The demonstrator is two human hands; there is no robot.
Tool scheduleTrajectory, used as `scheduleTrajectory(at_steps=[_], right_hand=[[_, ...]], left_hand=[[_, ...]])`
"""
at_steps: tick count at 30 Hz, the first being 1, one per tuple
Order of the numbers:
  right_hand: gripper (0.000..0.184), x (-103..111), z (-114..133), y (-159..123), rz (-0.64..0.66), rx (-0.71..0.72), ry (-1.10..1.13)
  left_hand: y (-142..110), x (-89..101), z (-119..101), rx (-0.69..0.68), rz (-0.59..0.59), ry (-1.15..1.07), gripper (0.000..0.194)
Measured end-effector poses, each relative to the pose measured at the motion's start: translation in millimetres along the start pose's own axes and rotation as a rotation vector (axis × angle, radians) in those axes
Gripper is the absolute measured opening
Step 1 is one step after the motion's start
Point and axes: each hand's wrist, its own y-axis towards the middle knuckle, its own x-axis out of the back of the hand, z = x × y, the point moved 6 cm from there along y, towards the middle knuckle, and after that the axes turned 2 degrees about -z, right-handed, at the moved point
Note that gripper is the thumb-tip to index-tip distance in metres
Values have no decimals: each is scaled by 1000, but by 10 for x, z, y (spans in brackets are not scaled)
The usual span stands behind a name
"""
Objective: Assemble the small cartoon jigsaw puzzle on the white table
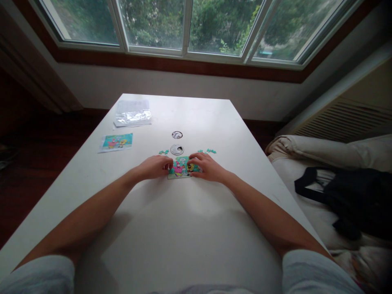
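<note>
A small jigsaw puzzle (178, 168) with a pink and a yellow cartoon figure on green lies flat on the white table. My left hand (156, 167) has its fingers curled against the puzzle's left edge. Over the right part, my right hand (208, 168) grips with thumb below and fingers above, covering some of the picture. Small green puzzle pieces (211, 151) lie just beyond my right hand, and another green group (163, 152) lies beyond the left. Two round silvery discs, a nearer one (177, 149) and a farther one (177, 134), rest behind the puzzle.
A printed picture card (118, 141) of the same figures lies at the left on the table (190, 228). Behind it sits a clear plastic packet on paper (133, 113). A cushioned seat with dark clothing (352, 192) stands on the right; windows are ahead.
</note>
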Motion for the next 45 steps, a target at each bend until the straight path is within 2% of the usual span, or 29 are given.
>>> scheduleTrajectory(at_steps=[6,19,35,37,39,43,45], right_hand=[[39,4,3,3,-1,3,6],[40,-5,-3,3,0,0,-7],[40,13,-13,4,-6,8,39],[38,84,-80,-8,-30,5,102],[33,221,-226,-32,-109,-45,169],[28,547,-655,-138,-294,-277,150],[26,632,-833,-205,-283,-393,96]], left_hand=[[-3,0,-5,25,15,7,14],[8,-30,-22,39,-53,137,11],[16,-55,-61,15,-65,157,11],[9,-31,-51,32,-76,180,12],[0,4,-46,53,-103,206,14],[-1,42,-130,6,-177,198,14],[5,33,-216,-64,-224,180,16]])
